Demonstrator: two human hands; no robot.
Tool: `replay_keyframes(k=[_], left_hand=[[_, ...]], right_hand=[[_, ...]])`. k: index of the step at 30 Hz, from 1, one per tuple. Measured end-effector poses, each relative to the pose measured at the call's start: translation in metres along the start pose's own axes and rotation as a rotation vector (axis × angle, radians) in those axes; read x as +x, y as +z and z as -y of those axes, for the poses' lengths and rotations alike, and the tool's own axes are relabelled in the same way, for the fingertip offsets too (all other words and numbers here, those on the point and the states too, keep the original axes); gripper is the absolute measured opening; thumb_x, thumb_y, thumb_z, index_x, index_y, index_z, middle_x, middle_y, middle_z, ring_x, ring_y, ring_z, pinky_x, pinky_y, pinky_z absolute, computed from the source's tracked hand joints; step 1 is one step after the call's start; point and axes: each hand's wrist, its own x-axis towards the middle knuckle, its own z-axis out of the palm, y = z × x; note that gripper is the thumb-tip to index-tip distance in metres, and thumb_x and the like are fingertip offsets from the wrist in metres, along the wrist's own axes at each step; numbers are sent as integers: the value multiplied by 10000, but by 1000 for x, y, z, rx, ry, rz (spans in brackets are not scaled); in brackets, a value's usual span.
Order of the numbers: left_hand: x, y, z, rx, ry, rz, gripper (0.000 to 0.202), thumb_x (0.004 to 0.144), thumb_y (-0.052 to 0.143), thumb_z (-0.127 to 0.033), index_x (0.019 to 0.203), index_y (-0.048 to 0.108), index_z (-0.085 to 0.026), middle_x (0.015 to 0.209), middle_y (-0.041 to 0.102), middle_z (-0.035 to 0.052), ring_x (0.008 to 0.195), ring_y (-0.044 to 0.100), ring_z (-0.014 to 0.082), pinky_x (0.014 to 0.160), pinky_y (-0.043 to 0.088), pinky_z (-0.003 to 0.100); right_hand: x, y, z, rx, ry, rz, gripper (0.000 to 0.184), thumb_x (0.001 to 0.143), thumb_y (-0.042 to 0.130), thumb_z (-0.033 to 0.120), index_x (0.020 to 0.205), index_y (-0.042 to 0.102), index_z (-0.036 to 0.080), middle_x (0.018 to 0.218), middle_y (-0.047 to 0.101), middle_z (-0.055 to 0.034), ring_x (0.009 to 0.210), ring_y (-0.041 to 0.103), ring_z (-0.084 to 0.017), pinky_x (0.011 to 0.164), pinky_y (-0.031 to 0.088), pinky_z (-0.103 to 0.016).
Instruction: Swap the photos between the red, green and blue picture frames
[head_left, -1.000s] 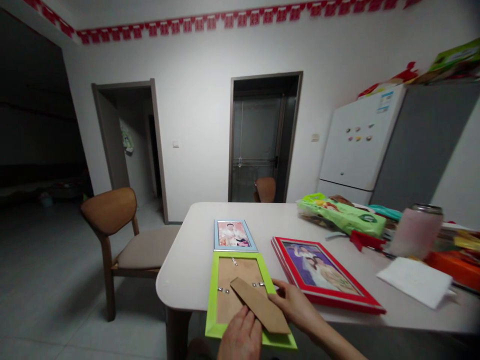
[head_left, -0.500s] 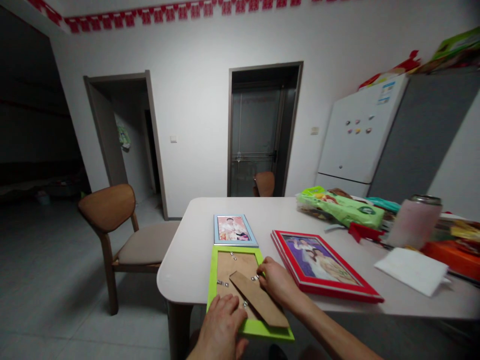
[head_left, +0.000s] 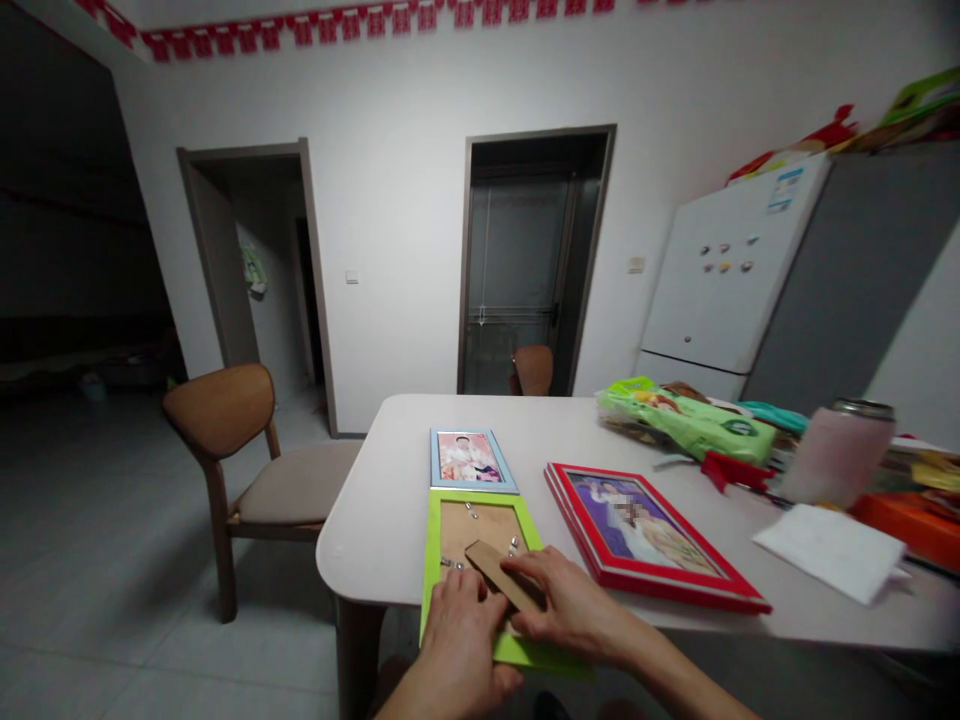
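Note:
A lime-green photo frame [head_left: 430, 540] lies back side up at the table's near edge, showing its brown backing board [head_left: 487, 520] and small metal clips [head_left: 514, 545]. Slanting across the board is a brown support leg [head_left: 487, 562]. My left hand [head_left: 461, 630] grips the frame's lower left part, fingers on top and thumb by the near edge. Across the leg, my right hand [head_left: 562, 600] has its fingers and thumb closed about it, hiding its lower end. The lower clip is hidden by my hands. A light-blue framed photo [head_left: 469, 460] lies face up just beyond the green frame.
Stacked red photo frames [head_left: 652, 535] lie to the right. Farther right are a green packet [head_left: 697, 420], a pink jar [head_left: 840, 455], white paper [head_left: 829, 550] and an orange box [head_left: 911, 525]. A wooden chair [head_left: 221, 400] stands left of the white table [head_left: 360, 520].
My right hand has moved from the right-hand clip down onto the support leg. My left hand has shifted slightly right, its fingers now closer to my right hand.

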Motion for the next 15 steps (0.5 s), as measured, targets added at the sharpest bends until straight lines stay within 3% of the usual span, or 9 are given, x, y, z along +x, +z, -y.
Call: replay_keyframes(k=[3,8,11,15], left_hand=[[-5,-4,4,-63,5,21,443,535,677,-316,953,541,-257,1080,473,24,993,407,235,840,340,349],[-15,-7,30,-200,-75,-21,720,540,642,-287,1192,374,-139,1283,343,113,1169,285,246,975,221,361],[-14,-6,45,-242,-178,-22,762,549,618,-296,1225,326,-100,1326,265,143,1216,219,244,998,183,367],[-14,-2,52,-263,-183,-34,773,544,625,-304,1226,321,-107,1327,265,137,1219,221,224,1001,186,361]], right_hand=[[0,-3,-1,33,-2,31,348,557,592,332,894,619,249,880,617,-37,814,515,-198,692,359,-256],[15,-1,5,52,13,-14,350,650,518,344,965,608,219,939,614,-76,832,530,-196,706,359,-259],[36,14,17,35,-58,-38,302,683,485,286,937,623,196,908,623,-78,820,535,-180,709,353,-248],[63,40,29,-59,-64,-75,219,682,495,290,773,664,185,800,623,-66,788,531,-173,700,343,-244]])
